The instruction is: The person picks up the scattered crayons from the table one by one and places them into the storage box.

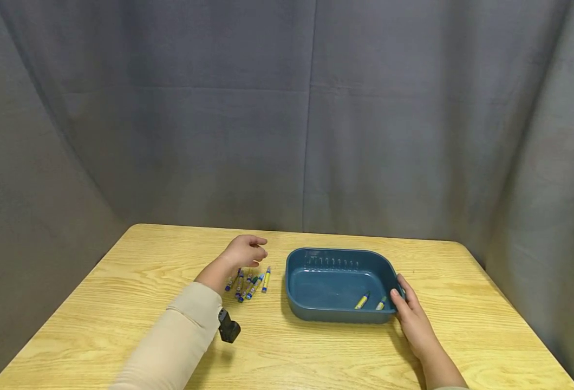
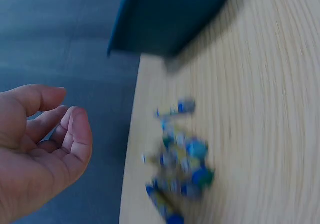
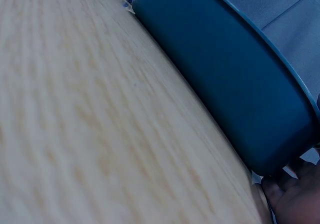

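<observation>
A blue plastic tub (image 1: 331,290) stands on the table, with two crayons (image 1: 362,300) lying in its near right part. My right hand (image 1: 415,322) holds the tub's right end, thumb over the rim and fingers along the outside. In the right wrist view, that hand (image 3: 300,196) shows at the tub's lower corner. Left of the tub lies a loose pile of several crayons (image 1: 254,288) in yellow and blue wrappers. Just above and behind the pile hovers my left hand (image 1: 245,251), fingers loosely bent. Nothing is in that hand (image 2: 47,146) in the left wrist view.
The light wooden table (image 1: 287,355) ends at a far edge, beyond which a grey curtain (image 1: 316,135) hangs. A black wrist camera (image 1: 228,326) sticks out from the left sleeve (image 1: 175,330).
</observation>
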Demonstrator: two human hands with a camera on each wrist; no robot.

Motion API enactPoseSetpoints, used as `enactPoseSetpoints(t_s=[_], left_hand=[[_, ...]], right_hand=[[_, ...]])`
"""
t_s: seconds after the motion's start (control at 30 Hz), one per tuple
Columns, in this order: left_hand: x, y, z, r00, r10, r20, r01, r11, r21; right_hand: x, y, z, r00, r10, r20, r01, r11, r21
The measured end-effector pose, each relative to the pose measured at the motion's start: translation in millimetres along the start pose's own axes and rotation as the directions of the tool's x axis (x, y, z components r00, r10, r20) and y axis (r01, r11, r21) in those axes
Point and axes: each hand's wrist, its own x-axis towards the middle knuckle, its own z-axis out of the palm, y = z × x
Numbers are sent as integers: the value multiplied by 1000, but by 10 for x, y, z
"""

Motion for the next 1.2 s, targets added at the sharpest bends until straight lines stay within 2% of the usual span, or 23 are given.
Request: enactPoseSetpoints(t_s=[0.23, 0.37, 0.5, 0.67, 0.8, 1.03, 1.2], left_hand=[[-39, -298, -248, 998, -45, -36, 47, 998, 37], [-68, -427, -313, 995, -76, -58, 78, 996, 38], [-102, -516, -352, 991, -110, -71, 110, 994, 0], [-126, -630, -364, 983, -157, -91, 158, 987, -1], [-120, -714, -346, 981, -165, -98, 169, 985, 25], [-129, -747, -303, 984, -139, -115, 154, 979, 133], [-135, -703, -260, 983, -126, -134, 155, 960, 234]], right_hand=[[-19, -10, 3, 1000, -15, 4, 15, 1000, 3], [-33, -20, 1, 1000, -11, -1, 11, 1000, 7], [-23, -12, 1, 1000, -11, -2, 11, 1000, 7], [-10, -12, 8, 1000, -8, -3, 8, 1000, 11], [-6, -15, 13, 1000, -8, -4, 8, 1000, 17], [-22, -24, 12, 1000, -8, -4, 8, 1000, 16], [-26, -21, 16, 1000, -8, -8, 8, 1000, 23]])
